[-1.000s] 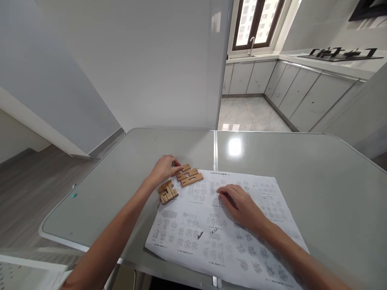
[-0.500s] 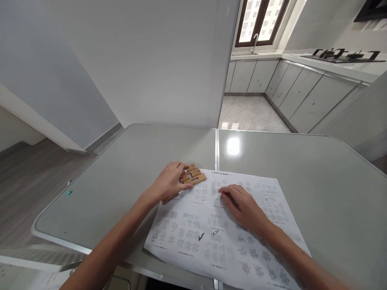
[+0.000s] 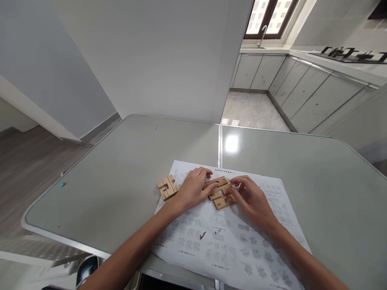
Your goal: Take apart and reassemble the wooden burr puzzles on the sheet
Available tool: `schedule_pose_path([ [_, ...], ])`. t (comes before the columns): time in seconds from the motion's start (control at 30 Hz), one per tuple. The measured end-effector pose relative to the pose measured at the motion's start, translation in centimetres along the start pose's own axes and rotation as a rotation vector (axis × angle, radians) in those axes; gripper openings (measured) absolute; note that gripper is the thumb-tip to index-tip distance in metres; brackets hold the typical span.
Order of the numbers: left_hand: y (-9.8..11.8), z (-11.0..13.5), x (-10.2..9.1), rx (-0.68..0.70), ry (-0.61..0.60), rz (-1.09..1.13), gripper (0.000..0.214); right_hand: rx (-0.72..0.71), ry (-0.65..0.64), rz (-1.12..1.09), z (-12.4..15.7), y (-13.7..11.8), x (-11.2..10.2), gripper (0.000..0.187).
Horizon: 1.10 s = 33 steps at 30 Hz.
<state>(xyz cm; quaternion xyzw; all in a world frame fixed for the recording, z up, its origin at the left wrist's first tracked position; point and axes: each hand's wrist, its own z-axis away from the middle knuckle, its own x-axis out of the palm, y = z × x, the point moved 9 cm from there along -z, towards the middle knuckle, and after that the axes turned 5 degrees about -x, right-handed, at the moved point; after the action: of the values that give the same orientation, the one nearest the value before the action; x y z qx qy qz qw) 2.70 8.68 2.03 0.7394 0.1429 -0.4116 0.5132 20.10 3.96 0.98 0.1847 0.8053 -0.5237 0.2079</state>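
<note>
Three flat, notched wooden puzzle pieces [image 3: 220, 192] lie side by side on the printed sheet [image 3: 193, 247], with the numbers 1, 3 and 2 on them. My left hand [image 3: 196, 188] grips their left ends, its thumb on the wood and fingers curled at the far side. At their right ends, my right hand [image 3: 250, 198] pinches the pieces between thumb and fingertips. Left of my left hand, a second cluster of wooden puzzle pieces [image 3: 167, 187] rests by the sheet's left edge, touched by neither hand.
The sheet carries rows of small grey diagrams and two dark marks. It lies across the metal seam [image 3: 219, 145] of the grey table [image 3: 127, 173]. A small teal bit [image 3: 62, 184] sits near the table's left edge. Beyond are a white wall and a kitchen counter with a stove [image 3: 347, 54].
My left hand has moved right, bringing three wooden pieces to the sheet's upper middle. My right hand has closed on their other ends. The second cluster is now uncovered at the left.
</note>
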Motion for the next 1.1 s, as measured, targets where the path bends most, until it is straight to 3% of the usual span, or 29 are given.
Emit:
schedule_pose_path([
  [0.13, -0.4, 0.0, 0.3, 0.003, 0.038, -0.074, 0.011, -0.039, -0.113, 0.054, 0.2, 0.1, 1.2, 0.027],
  [0.37, 0.3, 0.5, 1.1, 0.03, 0.091, -0.26, 0.031, -0.031, -0.232, 0.097, 0.3, 0.4, 1.7, 0.051],
  [0.7, 0.2, 0.8, 0.7, 0.0, 0.077, -0.196, 0.029, -0.082, -0.313, 0.138, -0.1, 0.8, 0.9, 0.065],
  [0.87, 0.1, 0.7, 0.8, -0.016, 0.063, -0.246, 0.018, -0.05, -0.378, 0.132, 0.1, 0.9, 1.2, 0.058],
  [1.1, -0.1, 0.6, 0.8, -0.028, 0.048, -0.242, 0.017, -0.063, -0.395, 0.13, -0.1, 0.9, 0.9, 0.045],
])
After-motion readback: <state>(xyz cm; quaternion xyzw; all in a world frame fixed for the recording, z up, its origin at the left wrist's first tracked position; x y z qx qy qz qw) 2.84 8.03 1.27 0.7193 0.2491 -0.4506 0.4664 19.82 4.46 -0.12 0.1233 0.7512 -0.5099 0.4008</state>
